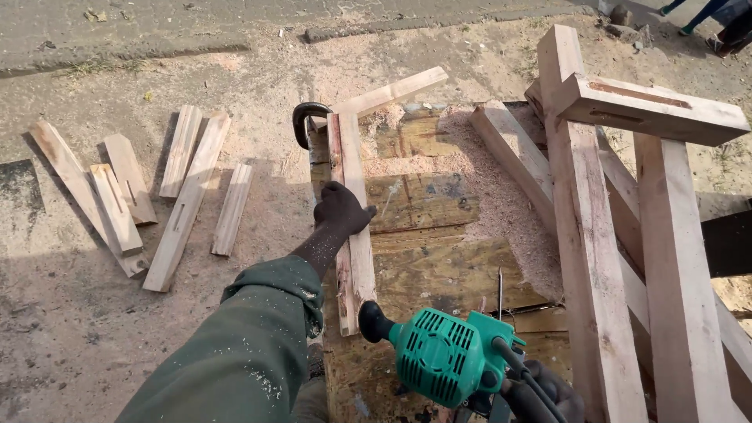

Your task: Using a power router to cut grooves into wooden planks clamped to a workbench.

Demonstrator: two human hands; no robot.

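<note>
From the head view I saw my left hand (341,210) pressed flat on a long narrow wooden strip (352,227) near the centre of the frame, its fingers closed loosely over the strip's left edge. The strip lay lengthwise on the worn plywood worktop (439,274), running from the middle top of the frame down toward me. My green sleeve (243,352), flecked with sawdust, filled the lower left.

My right hand (548,392) sat at the lower right edge, its fingers wrapped around the handle of a green power tool (446,354). The tool's black nose pointed left and sat just beside the near end of the strip; I could not tell whether it touched the wood.

A heap of sawdust (501,204) spread across the worktop's right half. A dark curved clamp (304,119) hooked over the worktop's far left corner, close to the strip's far end. On the right stood a frame of heavy timbers (619,235), one crosspiece showing a mortise slot. On the sandy ground (70,313) at the upper left lay several cut wooden pieces (157,196), well apart from the worktop. Someone's feet (721,31) showed in the top right corner.
</note>
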